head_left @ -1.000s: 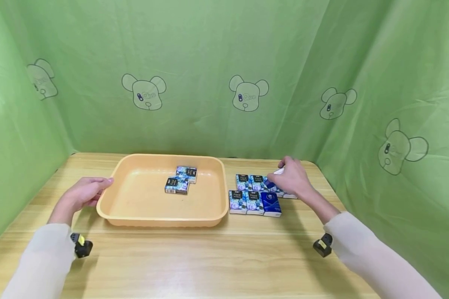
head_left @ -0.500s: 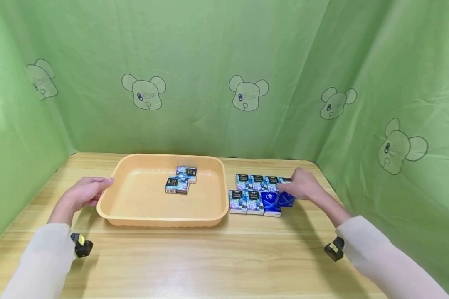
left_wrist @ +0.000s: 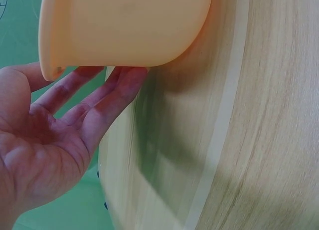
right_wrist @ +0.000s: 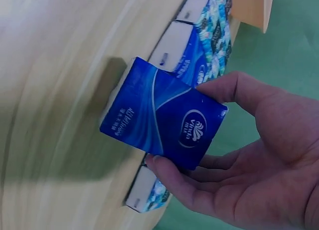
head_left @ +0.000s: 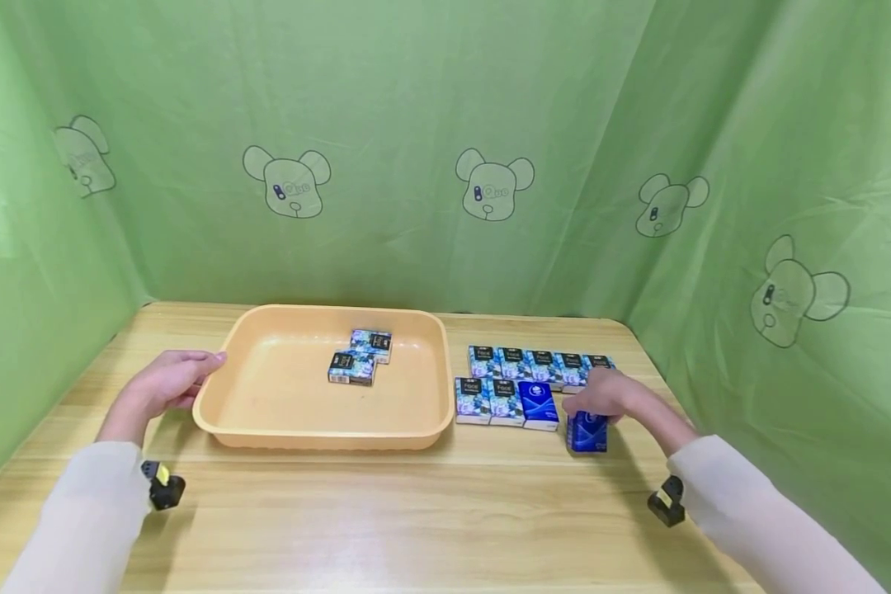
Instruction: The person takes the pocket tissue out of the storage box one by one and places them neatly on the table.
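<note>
My right hand point(head_left: 601, 393) pinches a blue tissue pack point(right_wrist: 164, 113) by its edges between thumb and fingers. The pack is tilted, at the right end of the front row, in front of the back row. Left of it lies another blue tissue pack point(head_left: 539, 406), beside two floral tissue packs point(head_left: 488, 403). My left hand point(head_left: 171, 383) holds the left rim of the orange tray point(head_left: 275, 433), thumb at the rim and fingertips against its outside point(left_wrist: 117, 88). Inside the tray are two floral tissue packs point(head_left: 352, 368), touching each other.
A back row of several floral tissue packs point(head_left: 512, 363) runs right of the tray, behind the front row. Green curtains point(head_left: 393, 247) with bear-head drawings stand behind and at both sides of the wooden table point(head_left: 386, 528).
My right hand has moved right and nearer with the blue tissue pack, away from the back row, uncovering floral packs there. My left hand and the tray have stayed put.
</note>
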### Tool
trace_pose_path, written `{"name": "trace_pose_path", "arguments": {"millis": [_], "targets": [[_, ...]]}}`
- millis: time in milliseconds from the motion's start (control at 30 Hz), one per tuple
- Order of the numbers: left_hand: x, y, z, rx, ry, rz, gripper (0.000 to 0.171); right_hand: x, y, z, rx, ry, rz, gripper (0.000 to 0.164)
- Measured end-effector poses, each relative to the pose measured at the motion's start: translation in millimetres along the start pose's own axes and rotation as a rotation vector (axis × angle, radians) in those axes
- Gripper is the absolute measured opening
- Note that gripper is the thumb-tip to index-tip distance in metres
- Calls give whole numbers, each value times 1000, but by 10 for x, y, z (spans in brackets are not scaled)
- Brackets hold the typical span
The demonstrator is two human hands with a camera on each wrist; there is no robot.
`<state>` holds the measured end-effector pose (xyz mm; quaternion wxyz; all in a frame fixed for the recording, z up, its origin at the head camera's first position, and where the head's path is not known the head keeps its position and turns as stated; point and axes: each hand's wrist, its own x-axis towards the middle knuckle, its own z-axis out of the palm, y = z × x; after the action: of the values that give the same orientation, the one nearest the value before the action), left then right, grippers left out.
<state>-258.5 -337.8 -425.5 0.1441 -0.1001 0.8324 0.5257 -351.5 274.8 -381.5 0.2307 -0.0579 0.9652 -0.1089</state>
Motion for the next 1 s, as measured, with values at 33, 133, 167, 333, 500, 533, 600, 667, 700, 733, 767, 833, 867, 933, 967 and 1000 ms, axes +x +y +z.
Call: {"name": "trace_pose_path", "arguments": {"millis": [33, 133, 167, 333, 500, 533, 600, 667, 700, 733, 767, 833, 867, 933, 967, 1000], "targets": [[2, -1, 0, -1, 0, 0, 74, 14, 7, 13, 3, 0, 1, 66], [-4, 5, 1, -4, 4, -6, 74, 55, 23, 48, 1, 19, -2, 63], [-7, 8, 2, -2, 7, -8, 74, 68, 29, 60, 3, 29, -5, 61], [-17, 24, 10, 5, 13, -8, 76, 122, 77, 119, 10, 72, -22, 65], [-7, 28, 24, 1, 12, -4, 76, 151, 138, 167, 7, 108, -49, 64], [-5, 27, 26, -4, 10, -4, 76, 157, 148, 174, 16, 114, -48, 60], [-6, 27, 29, -7, 12, -6, 76, 171, 172, 193, 36, 125, -51, 52], [-1, 26, 28, -6, 13, -6, 75, 183, 187, 208, 62, 132, -43, 47], [1, 25, 26, -3, 14, -5, 75, 184, 193, 211, 72, 137, -44, 45], [-2, 30, 26, -3, 18, -8, 75, 187, 197, 213, 78, 141, -43, 43], [-2, 32, 26, -1, 20, -8, 74, 188, 196, 215, 81, 143, -42, 42], [-2, 29, 24, 0, 22, -10, 74, 184, 190, 204, 90, 143, -38, 43], [-4, 28, 25, -2, 23, -11, 74, 181, 187, 197, 93, 142, -40, 45], [-4, 24, 25, -7, 24, -11, 73, 179, 175, 186, 99, 139, -37, 40], [-3, 21, 23, -8, 23, -10, 73, 171, 168, 179, 102, 137, -43, 38], [-2, 18, 21, -10, 23, -9, 73, 161, 161, 171, 107, 132, -49, 37]]}}
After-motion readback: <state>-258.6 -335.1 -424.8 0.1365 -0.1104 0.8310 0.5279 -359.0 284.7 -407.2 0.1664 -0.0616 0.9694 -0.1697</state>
